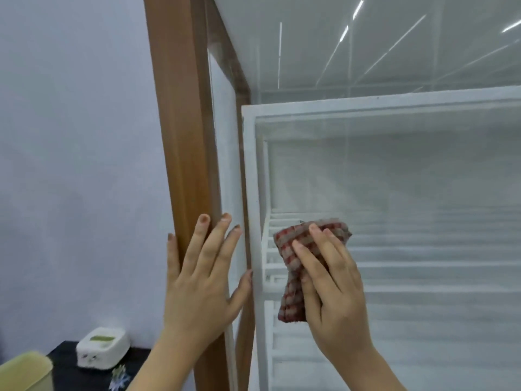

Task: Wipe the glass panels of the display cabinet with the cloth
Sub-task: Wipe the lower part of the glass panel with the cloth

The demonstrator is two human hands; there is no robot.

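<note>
The display cabinet has a brown wooden corner post and large glass panels; white wire shelves show through the glass. My right hand presses a folded red-and-beige checked cloth against the front glass panel, low and near its left edge, fingers fairly straight over the cloth. My left hand lies flat against the wooden post with fingers spread, thumb near the white inner frame.
A pale wall fills the left side. Down at the lower left stands a dark surface with a white box, a pale green object and a small flower-patterned item. Ceiling lights reflect in the cabinet's upper glass.
</note>
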